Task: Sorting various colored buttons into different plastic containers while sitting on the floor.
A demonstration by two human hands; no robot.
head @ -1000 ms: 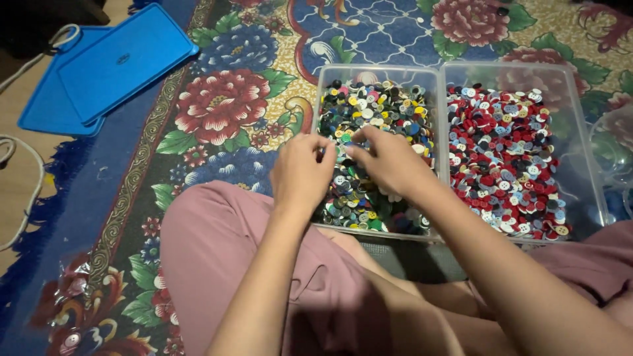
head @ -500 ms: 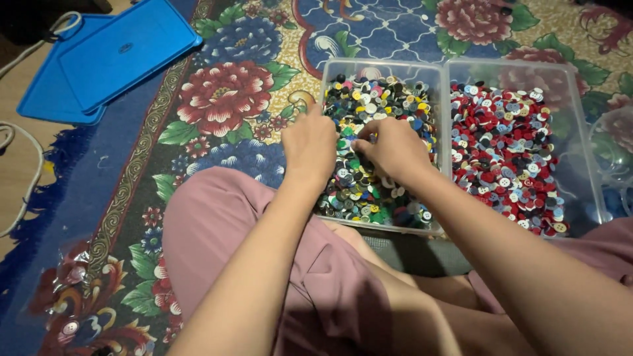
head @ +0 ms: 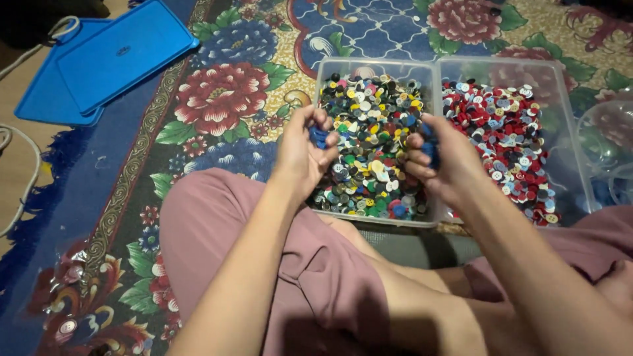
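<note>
- Head view, looking down past the knees: the left hand [head: 304, 153] is curled closed around a small cluster of dark blue buttons [head: 319, 136], thumb and fingertips pinching them so they sit gathered in the fold of the fingers rather than spilling back
- Right hand [head: 443, 160] is likewise clenched on something dark blue [head: 430, 153], most likely more buttons of the same colour; how many it holds cannot be told, since the fingers cover them
- Both hands hang just above the near half of the clear tub of mixed buttons [head: 377, 146], the left over its left edge, the right over its right edge, which keeps any dropped piece falling back inside
- That tub holds yellow, green, black, white and blue pieces jumbled together; touching its right side stands a second clear tub [head: 560, 118] filled mainly with red and white buttons [head: 502, 142], so the two lots look kept apart by colour
- Both tubs rest on a flowered carpet [head: 217, 99], close against the person's crossed legs in pink trousers [head: 217, 231], within easy reach of both forearms
- Further off, at the carpet's far left corner, two blue lids [head: 105, 62] lie stacked, partly on the bare floor
- Past the right edge of the red tub, clear round containers [head: 610, 148] are only partly in view
</note>
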